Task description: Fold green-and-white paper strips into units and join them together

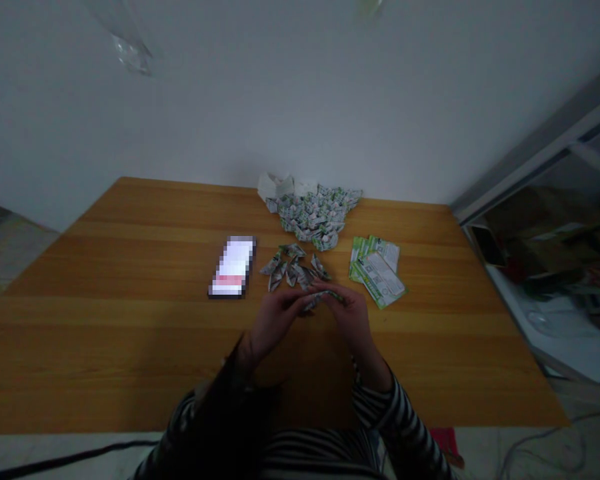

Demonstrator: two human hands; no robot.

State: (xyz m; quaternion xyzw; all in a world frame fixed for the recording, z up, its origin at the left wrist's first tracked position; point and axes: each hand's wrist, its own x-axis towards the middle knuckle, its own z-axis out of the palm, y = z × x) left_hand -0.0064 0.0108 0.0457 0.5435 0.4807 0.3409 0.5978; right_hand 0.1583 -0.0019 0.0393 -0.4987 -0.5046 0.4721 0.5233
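My left hand (279,317) and my right hand (349,312) meet above the front middle of the table. Between their fingertips they pinch a small folded paper piece (314,301), printed in green and white; part of it is hidden by the fingers. Just beyond lie several loose folded paper pieces (296,270). Farther back, against the wall, rests a large cluster of the same kind of folded pieces (316,213), with plain whitish pieces at its left end. To the right of my hands is a small fanned stack of flat printed paper cards (381,277).
A smartphone (234,265) with a lit, blurred screen lies left of the loose pieces. The wooden table (145,280) reaches back to a white wall (230,100). On the right stands a shelf unit (570,340) holding boxes and other items.
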